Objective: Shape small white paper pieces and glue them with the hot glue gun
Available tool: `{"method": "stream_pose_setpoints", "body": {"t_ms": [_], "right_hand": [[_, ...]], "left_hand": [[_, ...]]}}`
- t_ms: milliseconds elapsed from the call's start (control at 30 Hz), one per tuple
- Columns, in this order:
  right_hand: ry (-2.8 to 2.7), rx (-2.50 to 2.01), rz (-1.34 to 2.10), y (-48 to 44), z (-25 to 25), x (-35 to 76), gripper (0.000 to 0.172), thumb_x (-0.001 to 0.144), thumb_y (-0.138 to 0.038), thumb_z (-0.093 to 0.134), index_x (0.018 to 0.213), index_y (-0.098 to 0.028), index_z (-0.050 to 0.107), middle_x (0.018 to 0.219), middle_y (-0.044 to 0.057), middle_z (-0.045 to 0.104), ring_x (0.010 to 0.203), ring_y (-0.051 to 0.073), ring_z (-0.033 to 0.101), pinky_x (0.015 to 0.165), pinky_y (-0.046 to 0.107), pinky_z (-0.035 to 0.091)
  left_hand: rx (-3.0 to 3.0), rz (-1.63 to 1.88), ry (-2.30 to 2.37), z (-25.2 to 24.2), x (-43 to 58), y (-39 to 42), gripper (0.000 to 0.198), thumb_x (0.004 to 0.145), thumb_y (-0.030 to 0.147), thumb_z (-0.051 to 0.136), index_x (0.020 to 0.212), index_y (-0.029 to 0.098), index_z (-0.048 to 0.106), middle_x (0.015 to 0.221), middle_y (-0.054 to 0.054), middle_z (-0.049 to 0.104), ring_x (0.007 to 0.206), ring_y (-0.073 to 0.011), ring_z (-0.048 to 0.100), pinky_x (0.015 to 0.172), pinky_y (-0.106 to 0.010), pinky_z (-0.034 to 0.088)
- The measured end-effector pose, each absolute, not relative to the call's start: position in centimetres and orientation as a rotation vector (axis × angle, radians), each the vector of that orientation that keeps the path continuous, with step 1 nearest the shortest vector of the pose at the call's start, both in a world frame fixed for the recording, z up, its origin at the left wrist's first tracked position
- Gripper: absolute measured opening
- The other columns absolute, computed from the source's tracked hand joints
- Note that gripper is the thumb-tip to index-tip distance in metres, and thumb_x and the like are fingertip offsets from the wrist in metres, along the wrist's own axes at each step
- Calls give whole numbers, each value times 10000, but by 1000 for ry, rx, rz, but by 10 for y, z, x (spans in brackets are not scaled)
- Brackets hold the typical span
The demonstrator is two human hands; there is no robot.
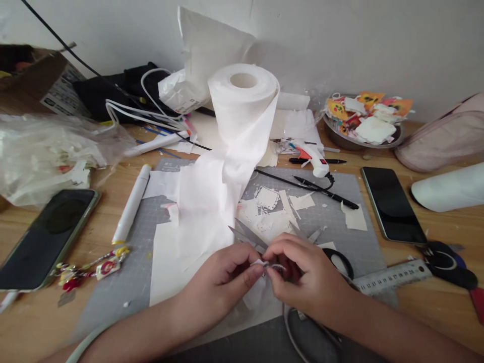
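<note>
My left hand (pixel 223 277) and my right hand (pixel 302 277) meet over the near edge of a grey cutting mat (pixel 333 222). Both pinch a small white piece (pixel 264 264) between their fingertips; what it is I cannot make out. Just behind the fingers lie grey scissors (pixel 247 236) with black handles (pixel 340 262). A strip from the white paper roll (pixel 242 96) runs down the mat to my left hand.
Paper scraps (pixel 272 212) litter the mat. A white marker (pixel 132 201), a phone (pixel 49 237) and colourful charms (pixel 98 267) lie left. A second phone (pixel 391 204), a ruler (pixel 393 276), black pens (pixel 325 191), a small glue gun (pixel 313 159) and a bowl of stickers (pixel 363 121) are right.
</note>
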State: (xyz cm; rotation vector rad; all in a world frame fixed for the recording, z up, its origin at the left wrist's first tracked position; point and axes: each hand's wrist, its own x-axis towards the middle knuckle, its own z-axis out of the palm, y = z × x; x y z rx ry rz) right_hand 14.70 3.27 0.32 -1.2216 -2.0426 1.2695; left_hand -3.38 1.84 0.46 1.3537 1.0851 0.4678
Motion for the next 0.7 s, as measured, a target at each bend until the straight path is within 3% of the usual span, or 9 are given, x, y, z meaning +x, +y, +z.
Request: {"method": "stream_pose_setpoints", "body": {"t_ms": [467,567,700], "right_hand": [[-2104,-1166,1279,34,7,144,144,761,-59,500,711,-176,568,704,-13,529,627,93,483,569,201,373],[-2051,-1251,1234,39,5,147,156,801,-88,477,706,-175,565,724,5,543,682,115,507,607,220,396],[-2008,-1282,1156,46,3,151,179,868,-165,439,746,-180,568,762,20,567,728,131,524,649,242,415]], "left_hand": [[1481,435,1104,8,-38,19,212,847,257,384,657,190,451,642,9,481,630,-137,459,581,-243,375],[1598,542,917,13,-39,17,192,813,193,386,626,203,431,629,-14,512,621,-143,487,590,-254,397],[1880,392,573,18,-37,14,178,787,146,372,654,224,462,649,-66,604,638,-174,527,594,-295,393]]}}
